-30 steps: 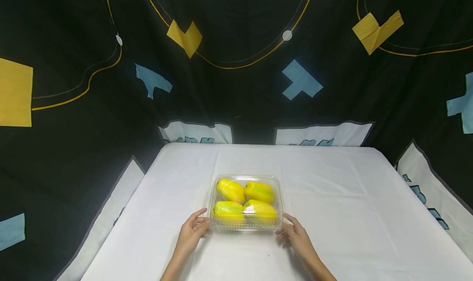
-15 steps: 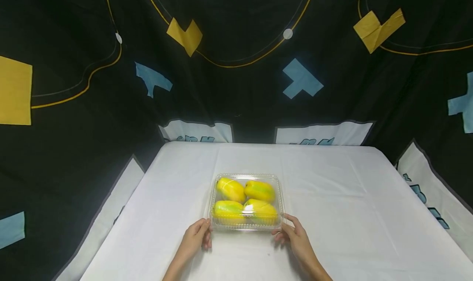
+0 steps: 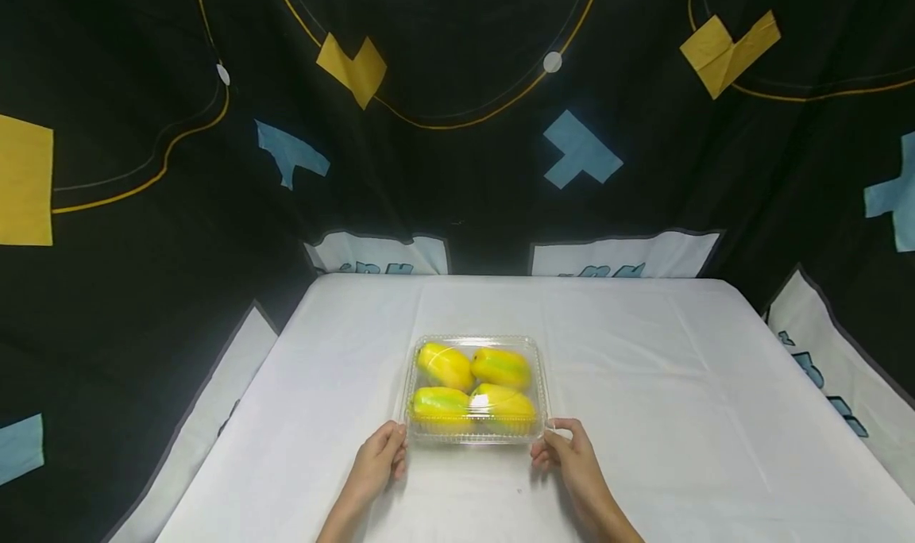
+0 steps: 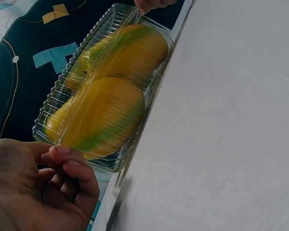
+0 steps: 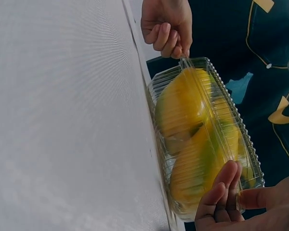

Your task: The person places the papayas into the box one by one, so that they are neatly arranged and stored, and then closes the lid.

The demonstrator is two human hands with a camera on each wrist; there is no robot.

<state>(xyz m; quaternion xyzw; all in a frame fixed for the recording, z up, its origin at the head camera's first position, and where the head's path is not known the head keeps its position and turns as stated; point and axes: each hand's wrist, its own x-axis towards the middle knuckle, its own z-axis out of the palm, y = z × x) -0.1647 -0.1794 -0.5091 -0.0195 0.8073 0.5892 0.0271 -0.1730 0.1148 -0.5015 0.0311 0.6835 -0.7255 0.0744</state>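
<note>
A clear plastic clamshell box (image 3: 475, 438) sits on the white-covered table, its lid down over several yellow-green mangoes (image 3: 503, 408). At the box's near left corner, my left hand (image 3: 374, 460) pinches the rim between thumb and fingers. My right hand (image 3: 574, 460) has the near right corner of the rim between its thumb and fingertips. In the left wrist view, the left fingertips (image 4: 67, 153) are right at the lip, the other fingers curled below it. From the right wrist, the right thumb (image 5: 255, 198) shows on one side of the rim and the fingers on the other.
White cloth covers the table (image 3: 643, 368) on all sides of the box. Behind it hangs a dark curtain (image 3: 465, 194) with yellow and blue patches and white lower panels.
The left hand's fingers, spread beside the box a second ago, have turned and now pinch its near left corner. The right fingers have shifted slightly at their corner. The box stays in place.
</note>
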